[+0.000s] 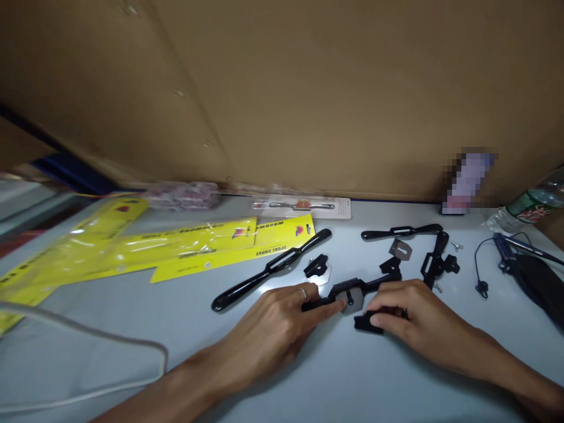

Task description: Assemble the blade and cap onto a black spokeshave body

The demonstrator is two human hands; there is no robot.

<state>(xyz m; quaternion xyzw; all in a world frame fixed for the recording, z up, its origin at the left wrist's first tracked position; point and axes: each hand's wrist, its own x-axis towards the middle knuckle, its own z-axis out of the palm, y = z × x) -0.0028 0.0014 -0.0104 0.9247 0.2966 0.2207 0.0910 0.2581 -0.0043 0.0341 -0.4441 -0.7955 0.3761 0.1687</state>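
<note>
My left hand [279,320] grips a black spokeshave [374,285] by its left handle. Its index finger presses on a grey blade [356,301] lying at the spokeshave's middle. A small black plate [365,324], apparently a cap piece, is pinched in my right hand [420,314] just in front of the right handle. Behind my left hand rests another spokeshave body [244,292], with a black cap [316,265] on a shiny blade beside it. Further right are two more spokeshave bodies [383,233] [439,249], a loose blade [403,251] and black caps [452,264].
Yellow printed cards [211,261] in clear sleeves cover the left rear. A packaged tool [299,207] lies by the cardboard wall [308,106]. A pale cable [88,332] loops at left. On the right are a thumbscrew [457,245], a bottle [529,205] and a dark pouch [540,285].
</note>
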